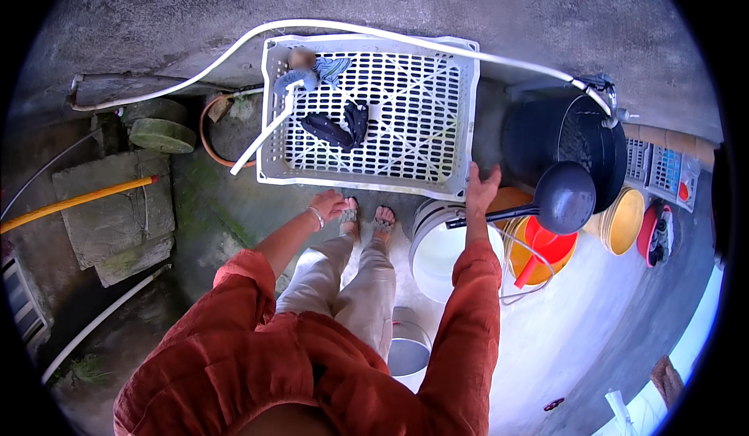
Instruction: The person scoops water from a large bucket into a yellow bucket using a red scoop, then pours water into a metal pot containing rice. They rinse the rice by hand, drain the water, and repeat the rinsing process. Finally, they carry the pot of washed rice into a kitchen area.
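My left hand (328, 205) hovers below the near edge of a white slotted plastic crate (367, 177), fingers loosely bent and holding nothing. By the crate's near right corner is my right hand (482, 188), its fingers apart; whether it touches the rim I cannot tell. Under my right wrist passes the handle of a dark ladle (567, 198), which lies across the buckets. Inside the crate are a crumpled black cloth (339, 128), a blue striped cloth (332, 69) and a brush with a white handle (269, 135), which sticks out over the left rim.
A white bucket (437, 256), a yellow bucket (519, 268) holding a red dipper (546, 245), and a large black bucket (546, 139) stand at right. A white hose (343, 24) arches behind the crate. Concrete slabs (117, 202) and a yellow pole (86, 203) lie left.
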Demonstrator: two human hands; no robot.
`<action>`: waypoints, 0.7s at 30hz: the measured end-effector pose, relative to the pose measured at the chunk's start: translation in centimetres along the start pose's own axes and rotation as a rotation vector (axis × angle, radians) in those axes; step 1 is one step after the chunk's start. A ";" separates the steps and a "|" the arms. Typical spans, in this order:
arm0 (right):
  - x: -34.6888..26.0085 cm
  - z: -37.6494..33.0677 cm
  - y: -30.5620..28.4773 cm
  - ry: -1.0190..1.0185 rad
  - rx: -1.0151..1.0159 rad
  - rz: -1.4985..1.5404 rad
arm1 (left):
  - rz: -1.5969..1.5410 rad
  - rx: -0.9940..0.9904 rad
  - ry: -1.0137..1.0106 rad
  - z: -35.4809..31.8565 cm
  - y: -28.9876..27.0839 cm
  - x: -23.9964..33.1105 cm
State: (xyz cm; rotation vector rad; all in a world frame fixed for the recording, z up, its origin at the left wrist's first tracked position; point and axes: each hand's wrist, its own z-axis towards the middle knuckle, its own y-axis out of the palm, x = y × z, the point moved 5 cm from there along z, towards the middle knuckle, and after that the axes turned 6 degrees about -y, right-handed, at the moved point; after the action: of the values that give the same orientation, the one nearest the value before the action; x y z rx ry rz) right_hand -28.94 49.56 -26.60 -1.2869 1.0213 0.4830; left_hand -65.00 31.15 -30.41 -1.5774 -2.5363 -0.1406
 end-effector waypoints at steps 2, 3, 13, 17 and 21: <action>-0.7 2.1 2.6 -0.021 -0.104 -0.191 | -0.145 -0.056 -0.006 0.9 0.4 0.9; -1.3 3.3 3.8 -0.072 -0.121 -0.219 | -0.211 -0.062 -0.007 1.6 0.5 1.0; -7.8 15.6 11.7 -0.269 -0.035 -0.172 | -0.626 -0.190 -0.012 5.4 1.8 0.9; -7.6 19.4 13.5 -0.126 -0.067 -0.052 | -0.674 -0.218 0.032 6.3 1.2 1.0; -6.6 20.0 15.2 0.061 -0.107 0.350 | -0.758 -0.322 -0.016 7.5 1.2 0.8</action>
State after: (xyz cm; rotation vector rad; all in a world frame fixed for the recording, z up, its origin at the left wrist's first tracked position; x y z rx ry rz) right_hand -37.33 73.84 -30.57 -1.2262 1.2949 0.7772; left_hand -64.87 33.56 -37.65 -0.5881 -3.0951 -0.6412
